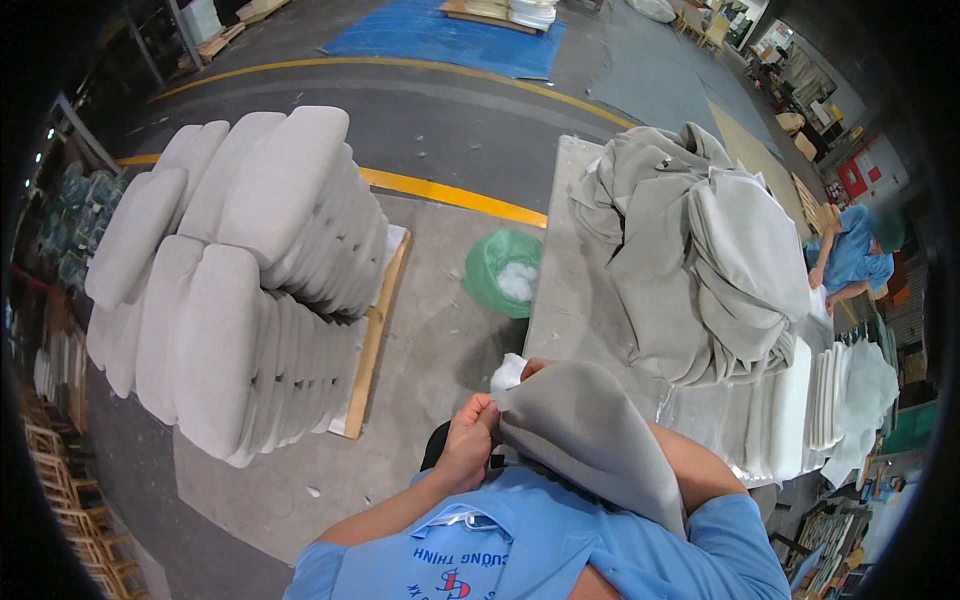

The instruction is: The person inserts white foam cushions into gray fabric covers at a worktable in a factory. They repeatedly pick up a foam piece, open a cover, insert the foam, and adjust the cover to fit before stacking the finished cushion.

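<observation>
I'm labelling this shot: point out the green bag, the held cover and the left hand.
Green bag (483, 284): head view, on its side wall.
Held cover (588, 428): head view, mid-fabric.
Left hand (467, 446): head view, back of the hand.

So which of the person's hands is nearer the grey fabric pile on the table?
Right. The right hand, mostly hidden behind the grey cover, is left of the grey fabric pile; the left hand is farther to the left.
</observation>
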A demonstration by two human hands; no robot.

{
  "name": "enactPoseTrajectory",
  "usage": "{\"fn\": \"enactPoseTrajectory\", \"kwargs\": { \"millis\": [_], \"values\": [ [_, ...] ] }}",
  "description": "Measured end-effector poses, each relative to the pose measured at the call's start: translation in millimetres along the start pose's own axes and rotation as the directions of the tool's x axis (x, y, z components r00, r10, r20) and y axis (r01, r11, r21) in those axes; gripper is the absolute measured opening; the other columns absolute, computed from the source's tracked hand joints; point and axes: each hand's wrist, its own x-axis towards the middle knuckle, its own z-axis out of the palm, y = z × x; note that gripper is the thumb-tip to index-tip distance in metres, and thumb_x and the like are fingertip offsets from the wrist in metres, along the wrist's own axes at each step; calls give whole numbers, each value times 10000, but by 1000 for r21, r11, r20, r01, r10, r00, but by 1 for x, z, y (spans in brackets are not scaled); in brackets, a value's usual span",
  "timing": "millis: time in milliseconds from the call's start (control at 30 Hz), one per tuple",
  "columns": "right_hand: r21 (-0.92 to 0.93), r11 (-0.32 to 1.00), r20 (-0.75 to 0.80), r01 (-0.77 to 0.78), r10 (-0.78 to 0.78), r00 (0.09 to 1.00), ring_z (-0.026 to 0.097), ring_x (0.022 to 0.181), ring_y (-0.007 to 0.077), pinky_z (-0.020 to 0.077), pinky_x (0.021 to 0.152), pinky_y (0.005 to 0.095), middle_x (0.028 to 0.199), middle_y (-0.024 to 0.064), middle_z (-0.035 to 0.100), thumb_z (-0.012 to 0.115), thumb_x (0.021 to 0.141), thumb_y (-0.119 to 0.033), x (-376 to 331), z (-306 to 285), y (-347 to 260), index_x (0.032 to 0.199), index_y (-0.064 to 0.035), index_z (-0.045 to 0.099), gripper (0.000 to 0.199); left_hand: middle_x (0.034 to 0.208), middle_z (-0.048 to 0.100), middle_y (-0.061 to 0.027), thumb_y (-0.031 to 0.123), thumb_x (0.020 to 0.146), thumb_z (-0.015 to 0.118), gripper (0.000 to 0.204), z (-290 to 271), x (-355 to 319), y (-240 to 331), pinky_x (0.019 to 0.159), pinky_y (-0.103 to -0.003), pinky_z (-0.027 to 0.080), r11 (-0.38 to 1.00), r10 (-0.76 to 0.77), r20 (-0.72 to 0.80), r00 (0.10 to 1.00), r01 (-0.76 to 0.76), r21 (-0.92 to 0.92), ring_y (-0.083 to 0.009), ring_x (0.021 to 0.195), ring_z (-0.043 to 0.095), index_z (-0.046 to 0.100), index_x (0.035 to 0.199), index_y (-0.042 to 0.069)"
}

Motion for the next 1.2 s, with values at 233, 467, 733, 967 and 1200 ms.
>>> {"fn": "enactPoseTrajectory", "kwargs": {
  "millis": [233,467,733,967,1200],
  "values": [
    [-321,946,-101,-38,6,995,703,972,211,550,819,348,1054,84,738,667,978,-300,37,-18,8,1147,-137,643,236,1022,662,-23,152,1127,508,114,-19,59,-17,800,-268,493,961,261,-85,961,-251,117,-97,898,586,577,1154,66],
    [-483,871,-331,-93,-84,940,697,1019,150,548,857,323,1089,48,756,688,964,-233,76,-64,61,1204,-96,718,278,1019,660,-22,125,1128,474,119,-25,117,-30,830,-255,498,860,432,3,902,-414,298,-86,912,589,567,1165,62],
    [-532,846,-192,29,-154,969,705,1124,304,548,960,432,1231,147,749,693,977,-343,68,-110,104,1280,-101,711,388,1131,678,-50,110,1067,545,195,-11,124,-29,927,-297,508,739,358,244,901,-433,517,-136,1055,613,610,1243,54],
    [-460,875,-431,-155,-67,900,633,1255,347,489,1070,421,1376,210,661,633,1037,-481,-83,-101,31,1435,-75,589,570,1293,705,-93,187,993,693,373,-77,127,-3,1018,-407,543,873,66,284,957,-193,448,-229,1183,677,651,1326,25],
    [-192,981,-548,-14,-96,831,644,1191,240,494,1033,378,1303,121,688,692,1021,-456,-335,-26,33,1458,-50,596,605,1366,682,-170,44,1016,588,376,-59,140,27,1124,-409,450,141,-163,374,913,-354,925,-347,1297,604,639,1384,-14]
  ]
}}
